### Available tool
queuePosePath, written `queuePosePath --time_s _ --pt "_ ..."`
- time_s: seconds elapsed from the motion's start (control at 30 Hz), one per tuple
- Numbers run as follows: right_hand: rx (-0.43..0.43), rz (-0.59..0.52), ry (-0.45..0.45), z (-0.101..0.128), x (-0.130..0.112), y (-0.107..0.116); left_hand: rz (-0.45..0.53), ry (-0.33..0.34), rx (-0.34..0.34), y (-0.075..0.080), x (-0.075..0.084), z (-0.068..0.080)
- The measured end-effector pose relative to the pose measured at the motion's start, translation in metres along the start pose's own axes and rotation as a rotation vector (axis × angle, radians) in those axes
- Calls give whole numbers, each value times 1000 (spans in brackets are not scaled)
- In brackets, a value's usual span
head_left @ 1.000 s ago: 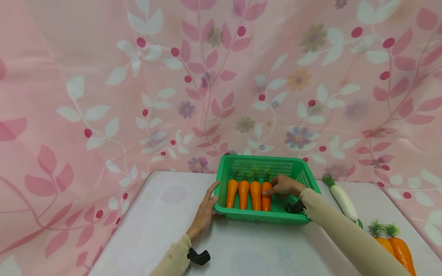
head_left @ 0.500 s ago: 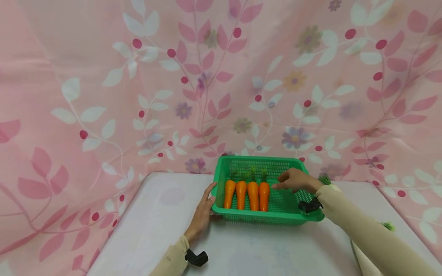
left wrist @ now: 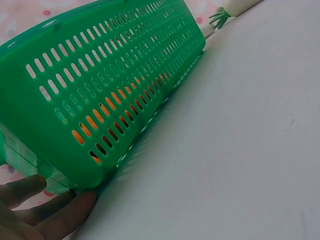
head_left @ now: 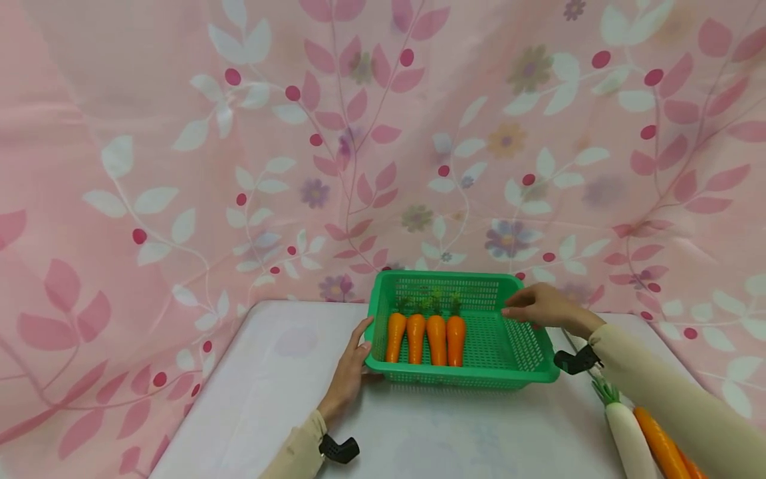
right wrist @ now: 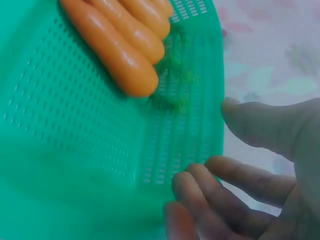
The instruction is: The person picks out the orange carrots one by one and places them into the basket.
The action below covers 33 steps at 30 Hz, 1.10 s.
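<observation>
Head view, carrots (head_left: 437, 340) left of right hand (head_left: 549, 309)

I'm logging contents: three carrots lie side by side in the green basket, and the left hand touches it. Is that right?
Not three: the head view shows four carrots side by side in the green basket, which the left hand touches.

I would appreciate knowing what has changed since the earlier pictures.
The right hand has let go of the rightmost carrot and moved right, empty, to the right end of the green basket. All four carrots remain in their row; the left hand stays at the basket's left end.
</observation>
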State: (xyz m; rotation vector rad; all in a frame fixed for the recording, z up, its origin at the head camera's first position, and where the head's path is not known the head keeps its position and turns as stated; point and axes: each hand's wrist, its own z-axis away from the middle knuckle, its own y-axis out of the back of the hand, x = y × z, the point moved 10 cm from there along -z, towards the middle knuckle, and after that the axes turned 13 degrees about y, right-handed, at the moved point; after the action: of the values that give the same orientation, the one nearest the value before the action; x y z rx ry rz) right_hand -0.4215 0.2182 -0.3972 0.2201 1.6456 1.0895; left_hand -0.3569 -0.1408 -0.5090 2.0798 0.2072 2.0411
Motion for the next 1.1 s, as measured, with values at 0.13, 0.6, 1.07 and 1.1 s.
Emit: queuePosePath --time_s 0.13,0.6,1.07,1.1 --pt "-5 13 -7 13 7 11 4 12 -11 2 13 7" --pt "-38 128 -97 58 50 46 47 2 18 8 0 0" --pt "-80 213 -214 107 86 62 144 61 -46 5 -9 4" --pt "-86 209 -233 111 91 61 154 62 -51 5 -9 4"
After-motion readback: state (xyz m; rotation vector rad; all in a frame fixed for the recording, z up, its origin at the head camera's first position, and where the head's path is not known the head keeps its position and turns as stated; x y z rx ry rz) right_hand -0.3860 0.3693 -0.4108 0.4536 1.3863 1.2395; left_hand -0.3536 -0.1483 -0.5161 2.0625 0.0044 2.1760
